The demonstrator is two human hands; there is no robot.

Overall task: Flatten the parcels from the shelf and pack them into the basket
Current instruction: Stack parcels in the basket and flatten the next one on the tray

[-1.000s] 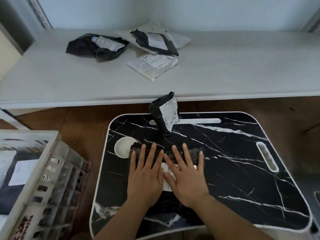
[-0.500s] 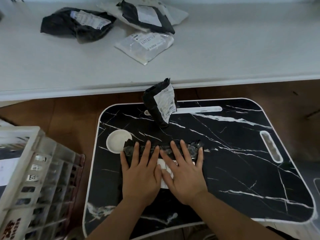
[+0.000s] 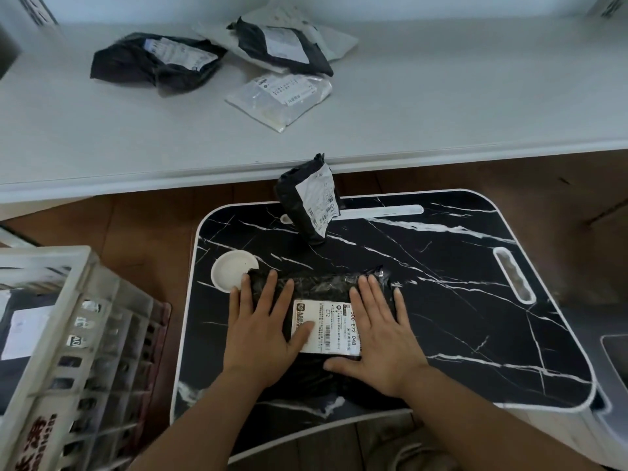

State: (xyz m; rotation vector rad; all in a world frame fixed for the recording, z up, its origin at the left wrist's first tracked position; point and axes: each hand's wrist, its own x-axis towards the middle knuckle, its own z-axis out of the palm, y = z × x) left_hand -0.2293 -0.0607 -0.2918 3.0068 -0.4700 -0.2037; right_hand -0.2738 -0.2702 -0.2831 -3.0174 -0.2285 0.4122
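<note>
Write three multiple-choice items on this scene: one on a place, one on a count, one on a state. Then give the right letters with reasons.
1. Where does the upright black parcel stand?
A. in the basket
B. at the lap desk's far edge
C. on the shelf

2. How many parcels lie on the shelf?
A. one
B. four
C. seven

3. How do the hands lie on the black parcel?
A. flat, fingers straight
B. clenched in fists
C. lifted clear of it

Key: B, it stands on the marbled lap desk; B, three black or clear bags plus a white one beneath; A, left hand and right hand press it palms down.
</note>
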